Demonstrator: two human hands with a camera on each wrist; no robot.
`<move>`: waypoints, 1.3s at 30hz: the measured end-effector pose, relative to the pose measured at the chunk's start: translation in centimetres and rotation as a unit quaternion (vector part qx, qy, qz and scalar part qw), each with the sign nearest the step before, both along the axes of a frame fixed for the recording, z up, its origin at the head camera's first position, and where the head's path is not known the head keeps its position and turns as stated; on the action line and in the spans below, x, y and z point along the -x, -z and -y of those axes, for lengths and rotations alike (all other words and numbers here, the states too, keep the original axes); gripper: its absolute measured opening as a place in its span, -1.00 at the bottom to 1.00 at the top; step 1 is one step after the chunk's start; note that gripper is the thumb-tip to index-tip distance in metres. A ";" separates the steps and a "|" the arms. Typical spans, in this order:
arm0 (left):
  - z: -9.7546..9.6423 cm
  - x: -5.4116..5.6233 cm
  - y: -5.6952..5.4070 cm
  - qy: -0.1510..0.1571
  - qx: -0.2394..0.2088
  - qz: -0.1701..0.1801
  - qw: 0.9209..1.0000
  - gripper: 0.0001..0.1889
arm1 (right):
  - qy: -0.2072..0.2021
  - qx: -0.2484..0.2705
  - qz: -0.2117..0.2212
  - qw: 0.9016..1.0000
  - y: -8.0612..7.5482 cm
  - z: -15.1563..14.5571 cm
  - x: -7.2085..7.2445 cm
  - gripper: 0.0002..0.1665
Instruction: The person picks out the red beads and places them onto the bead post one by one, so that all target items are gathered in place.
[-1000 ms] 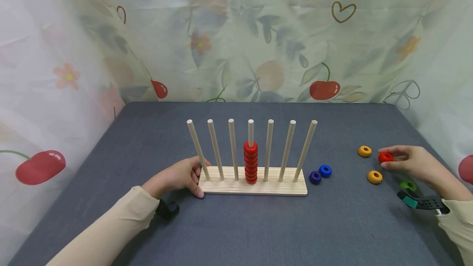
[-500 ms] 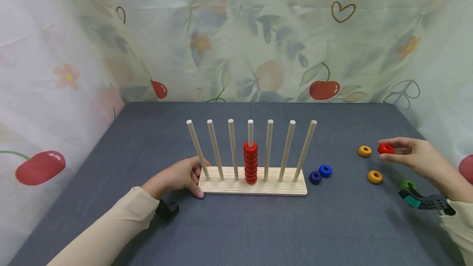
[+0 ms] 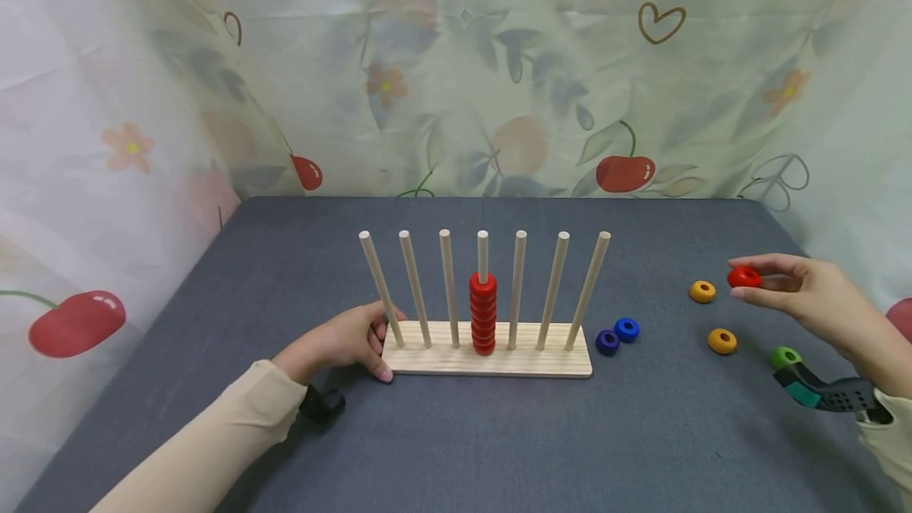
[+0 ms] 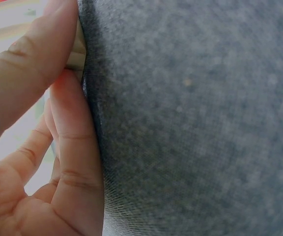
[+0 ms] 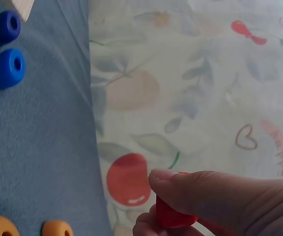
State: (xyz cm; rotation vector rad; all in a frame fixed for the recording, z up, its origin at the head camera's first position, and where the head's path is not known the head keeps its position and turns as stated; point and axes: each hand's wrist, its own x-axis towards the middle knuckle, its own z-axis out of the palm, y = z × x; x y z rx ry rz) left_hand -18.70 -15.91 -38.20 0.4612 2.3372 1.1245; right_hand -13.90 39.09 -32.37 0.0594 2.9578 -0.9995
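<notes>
A wooden peg rack point(image 3: 435, 361) with several upright pegs stands mid-table. Red beads point(image 3: 484, 315) fill much of its middle peg; the other pegs are bare. My left hand point(image 3: 355, 339) grips the rack's left end, thumb in front; the left wrist view shows thumb and finger pinching the board's edge point(image 4: 75, 54). At the right, my right hand point(image 3: 798, 283) pinches a red bead point(image 3: 745, 277) between thumb and fingers, raised over the table. In the right wrist view the same bead point(image 5: 173, 215) is partly hidden behind the thumb.
Two yellow-orange beads point(image 3: 723, 341) lie left of the right hand. A green bead point(image 3: 786, 356) sits by the wrist strap point(image 3: 826, 393). A blue bead point(image 3: 627, 329) and a dark blue bead point(image 3: 608, 342) lie beside the rack's right end. Printed cloth point(image 3: 456, 85) hangs behind the table.
My right hand has lifted the red bead up from the table and slightly away from me. The left hand and the rack have stayed put.
</notes>
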 end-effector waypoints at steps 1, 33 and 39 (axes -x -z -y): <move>0.0 0.0 0.0 0.000 0.000 0.000 1.000 -0.16 | 0.000 0.001 -0.002 1.000 -0.1 0.1 -0.1 -0.37; 0.1 0.1 0.0 0.005 0.001 0.000 1.000 -0.17 | -0.018 0.033 -0.073 0.997 -3.3 5.0 -2.6 -0.48; 0.1 0.1 0.1 0.004 -0.004 0.002 1.000 -0.16 | -0.029 0.040 -0.103 0.993 -3.7 5.8 -3.2 -0.53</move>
